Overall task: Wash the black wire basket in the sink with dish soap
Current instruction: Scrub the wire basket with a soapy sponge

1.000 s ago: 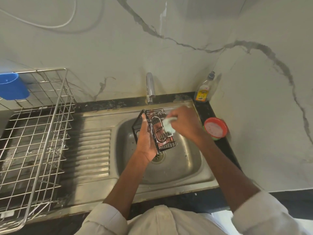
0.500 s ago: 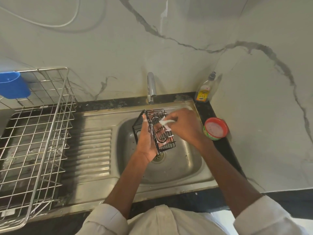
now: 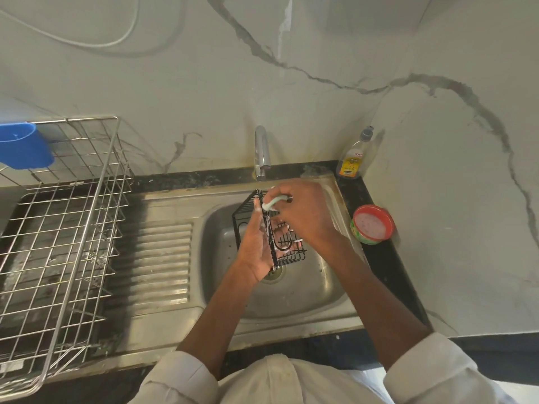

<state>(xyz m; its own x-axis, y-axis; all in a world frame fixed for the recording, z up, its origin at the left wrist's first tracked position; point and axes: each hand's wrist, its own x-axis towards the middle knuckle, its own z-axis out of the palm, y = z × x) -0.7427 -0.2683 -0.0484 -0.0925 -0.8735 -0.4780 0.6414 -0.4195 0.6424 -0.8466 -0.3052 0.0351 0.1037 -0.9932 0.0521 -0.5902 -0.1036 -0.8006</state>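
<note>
CHANGE: right hand (image 3: 306, 217), clenched on the pale scrubber (image 3: 272, 202), has climbed to the far top rim of the black wire basket (image 3: 269, 228) | BASKET: over the sink (image 3: 291, 298), gripped by left hand (image 3: 256, 246) | MEANING: soaping continues, rinse pending

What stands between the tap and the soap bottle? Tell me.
Nothing stands there in the head view: only bare black counter and the sink's back rim run between the tap and the bottle.
</note>
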